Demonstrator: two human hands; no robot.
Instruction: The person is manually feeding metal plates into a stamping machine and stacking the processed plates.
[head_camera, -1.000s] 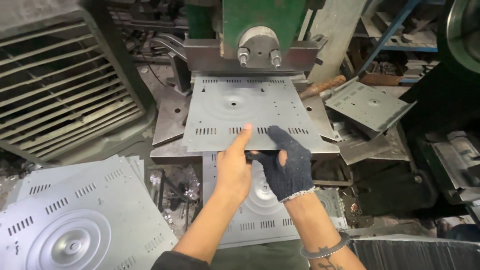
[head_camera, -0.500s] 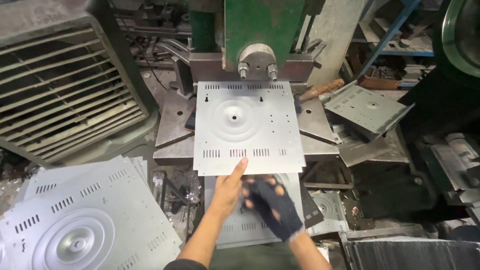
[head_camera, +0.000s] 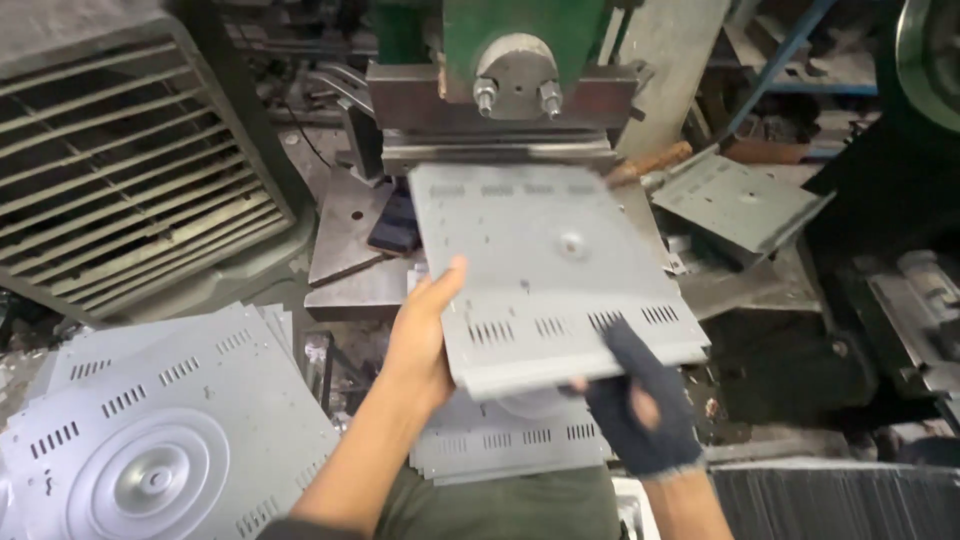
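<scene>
Both hands now grip one flat grey square sheet-metal panel with slotted vents and a small centre boss (head_camera: 555, 270), lifted and tilted off the press bed. Half a second ago that panel lay flat under the ram with the hands just short of its near edge; a second ago they were pressing on that edge. So the panel is coming out of the press, toward the person.

Bare left hand (head_camera: 425, 335): thumb on top of the panel's left edge, fingers wrapped under, clamped on the sheet. Gloved right hand in a dark fingerless knit glove (head_camera: 635, 400): index finger lies on the top face near the front right corner, rest of the hand under the front lip; looks like a pinch grip, though motion blur makes the lower fingers hard to read.

Directly below the hands, a stack of similar grey vented panels (head_camera: 510, 435) rests near the person's lap. Lower left, more grey panels with a stamped round recess (head_camera: 150, 450) lie spread out. Beyond the held sheet, the steel press bed (head_camera: 350, 235) is partly uncovered, and the green press head with two bolts (head_camera: 515, 70) hangs above it. Far right, another grey formed panel (head_camera: 735, 200) sits tilted. Far left, a large grey louvred fan housing (head_camera: 130, 170).
</scene>
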